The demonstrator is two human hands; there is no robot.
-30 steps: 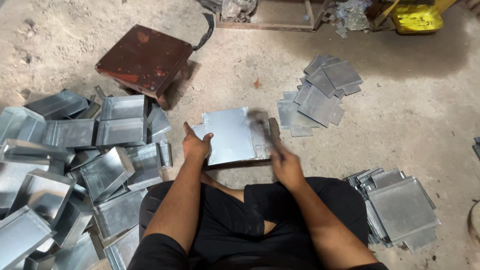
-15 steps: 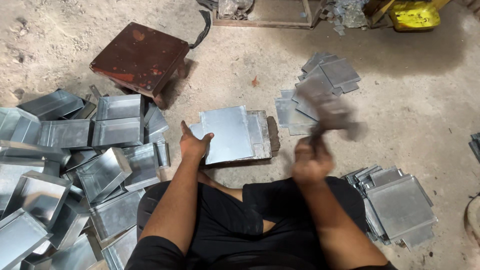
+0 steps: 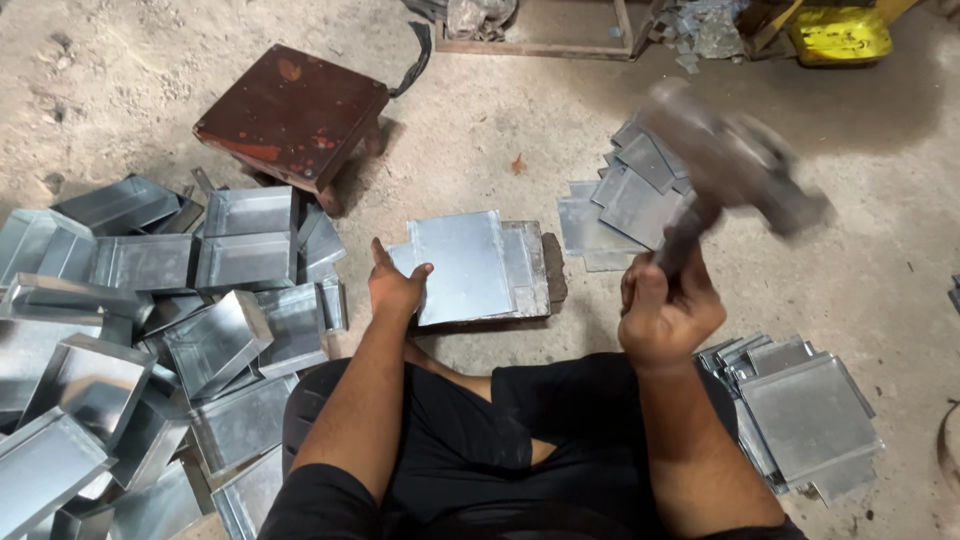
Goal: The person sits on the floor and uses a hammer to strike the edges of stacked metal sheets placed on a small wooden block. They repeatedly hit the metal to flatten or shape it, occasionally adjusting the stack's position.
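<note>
Two bare hands at work, person seated on the floor (image 3: pixel 500 120), frame centre. Left hand (image 3: pixel 395 290) lies open, fingers spread, pressing the left edge of a flat metal sheet (image 3: pixel 465 265). Sheet rests on a dark block (image 3: pixel 545 270), centre of frame, just ahead of the knees. Right hand (image 3: pixel 665 315) is clamped tight round the handle of a hammer (image 3: pixel 735 165), raised upper right, head blurred. Heap of folded metal trays (image 3: pixel 180 320) fills the left side. Rusty red stool (image 3: pixel 290 115) upper left. Flat sheet stack (image 3: pixel 630 190) behind the hammer, another sheet stack (image 3: pixel 800 410) lower right. Yellow container (image 3: pixel 840 30) top right.
</note>
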